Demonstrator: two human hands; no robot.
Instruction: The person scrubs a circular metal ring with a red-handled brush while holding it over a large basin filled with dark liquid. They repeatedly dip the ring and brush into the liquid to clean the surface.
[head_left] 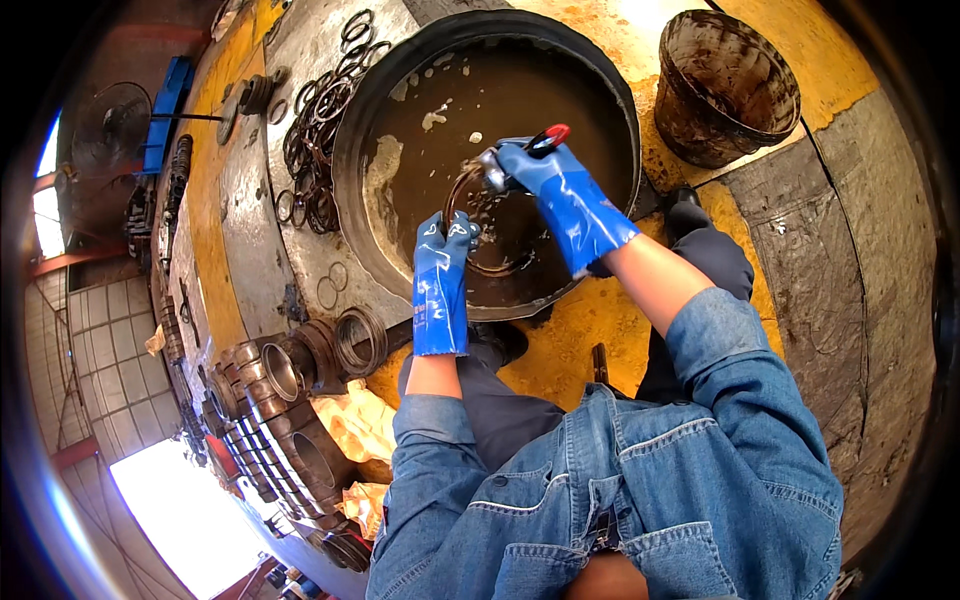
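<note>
A large round black basin of murky brown liquid stands in front of me, with pale foam floating on it. My left hand, in a blue rubber glove, has its fingers closed on a thin metal ring. The ring is tilted, and its lower part dips toward the liquid. In my right hand, gloved the same way, is a brush-like tool with a red-tipped black handle. Its head meets the ring's upper edge; the bristles are hard to make out.
Many dark rings lie heaped left of the basin. A grimy bucket stands at the far right. Near left are stacked metal rings, cylindrical parts and orange-tan wrapping. A fan stands beyond. My feet flank the basin's near side.
</note>
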